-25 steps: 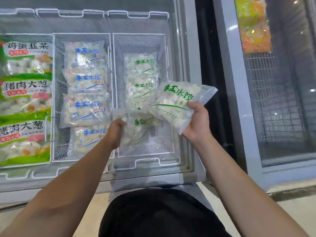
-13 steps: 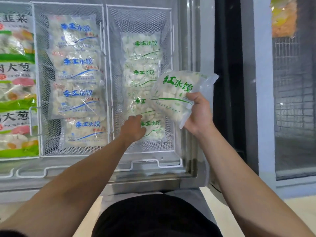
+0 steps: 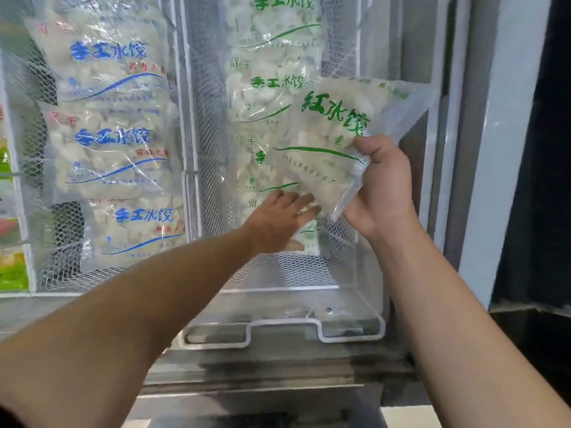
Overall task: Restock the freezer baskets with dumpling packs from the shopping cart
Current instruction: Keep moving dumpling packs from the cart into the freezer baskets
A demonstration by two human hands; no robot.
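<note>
Right hand (image 3: pixel 381 193) grips green-print pack (image 3: pixel 333 149); left hand (image 3: pixel 278 219) flat, probably touching packs in wire basket (image 3: pixel 284 274).

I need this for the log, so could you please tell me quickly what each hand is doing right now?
Left hand: open, fingers extended onto the green-print packs in the right basket.
Right hand: holding a green-print dumpling pack.

Left hand (image 3: pixel 278 220) flat; right hand (image 3: pixel 381 186) (clenched)
</note>
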